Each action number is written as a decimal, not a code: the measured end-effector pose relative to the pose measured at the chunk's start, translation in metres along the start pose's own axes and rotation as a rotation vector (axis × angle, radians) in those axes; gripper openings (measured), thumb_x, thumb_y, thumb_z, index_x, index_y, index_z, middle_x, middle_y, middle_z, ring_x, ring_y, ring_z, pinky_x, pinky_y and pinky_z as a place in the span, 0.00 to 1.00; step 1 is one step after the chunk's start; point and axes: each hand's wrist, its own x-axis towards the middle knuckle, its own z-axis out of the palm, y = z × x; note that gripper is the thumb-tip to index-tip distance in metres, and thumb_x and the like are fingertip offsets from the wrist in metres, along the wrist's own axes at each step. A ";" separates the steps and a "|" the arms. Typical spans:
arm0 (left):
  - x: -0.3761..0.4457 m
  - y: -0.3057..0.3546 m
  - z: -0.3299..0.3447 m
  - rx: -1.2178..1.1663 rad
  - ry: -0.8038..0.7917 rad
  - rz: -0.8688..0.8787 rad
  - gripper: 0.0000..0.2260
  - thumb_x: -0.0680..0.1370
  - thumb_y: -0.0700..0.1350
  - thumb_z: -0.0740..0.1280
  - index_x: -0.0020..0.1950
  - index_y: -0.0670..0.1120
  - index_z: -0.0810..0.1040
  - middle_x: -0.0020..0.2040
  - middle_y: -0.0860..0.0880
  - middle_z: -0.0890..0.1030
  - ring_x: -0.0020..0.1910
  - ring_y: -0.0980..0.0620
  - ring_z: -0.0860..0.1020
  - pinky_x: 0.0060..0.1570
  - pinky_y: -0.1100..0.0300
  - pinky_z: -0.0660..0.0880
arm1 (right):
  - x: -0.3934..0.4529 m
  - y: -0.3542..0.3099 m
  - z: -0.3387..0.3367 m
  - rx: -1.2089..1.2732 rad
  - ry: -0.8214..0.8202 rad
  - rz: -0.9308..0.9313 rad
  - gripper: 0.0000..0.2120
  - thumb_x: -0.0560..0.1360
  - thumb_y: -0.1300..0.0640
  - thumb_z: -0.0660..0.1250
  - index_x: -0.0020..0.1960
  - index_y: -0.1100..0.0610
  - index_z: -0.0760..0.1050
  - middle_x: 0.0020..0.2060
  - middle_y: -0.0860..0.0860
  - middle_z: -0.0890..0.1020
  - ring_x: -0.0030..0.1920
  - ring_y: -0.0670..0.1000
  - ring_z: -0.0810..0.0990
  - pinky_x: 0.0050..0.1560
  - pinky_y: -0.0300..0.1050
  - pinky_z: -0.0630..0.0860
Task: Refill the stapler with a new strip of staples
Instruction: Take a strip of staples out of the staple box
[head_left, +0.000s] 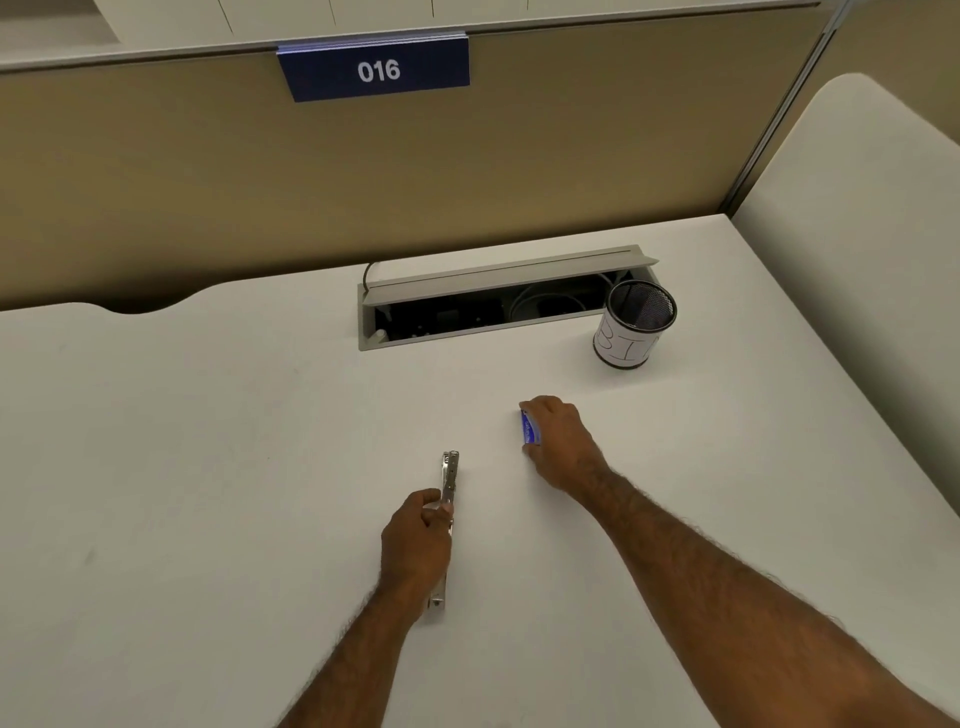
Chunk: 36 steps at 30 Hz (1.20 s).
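Observation:
A slim metal stapler (450, 475) lies lengthwise on the white desk (208, 467), its front end pointing away from me. My left hand (415, 545) is closed around its middle, so only the front and the rear tip show. To the right, my right hand (558, 441) covers a small blue staple box (529, 427) that rests on the desk, with fingers wrapped over its top and far side. Only the box's left face is visible. No loose staple strip is in sight.
A black mesh cup (635, 325) with a white paper label stands at the back right. Beside it an open cable hatch (498, 301) is sunk into the desk. A tan partition (363, 182) with a "016" sign (374, 70) closes the far side.

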 end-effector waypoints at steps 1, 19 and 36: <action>0.000 0.000 0.001 0.013 0.002 0.015 0.05 0.78 0.43 0.64 0.51 0.51 0.77 0.41 0.50 0.83 0.41 0.47 0.81 0.41 0.57 0.76 | -0.001 0.000 0.001 0.001 0.005 -0.001 0.29 0.75 0.59 0.68 0.73 0.57 0.63 0.70 0.53 0.68 0.69 0.55 0.64 0.65 0.47 0.68; -0.010 0.003 0.001 0.213 0.146 0.105 0.04 0.75 0.45 0.69 0.46 0.47 0.75 0.43 0.49 0.80 0.43 0.49 0.78 0.42 0.60 0.71 | -0.036 0.000 0.018 0.069 -0.055 -0.045 0.30 0.71 0.55 0.73 0.70 0.55 0.67 0.66 0.51 0.72 0.65 0.53 0.69 0.64 0.46 0.69; -0.038 0.014 0.001 -0.689 -0.420 -0.172 0.09 0.80 0.44 0.64 0.58 0.43 0.79 0.47 0.44 0.86 0.36 0.53 0.81 0.36 0.61 0.78 | -0.100 -0.044 -0.002 0.513 -0.101 -0.072 0.29 0.63 0.55 0.80 0.61 0.52 0.73 0.57 0.47 0.77 0.48 0.46 0.79 0.46 0.32 0.77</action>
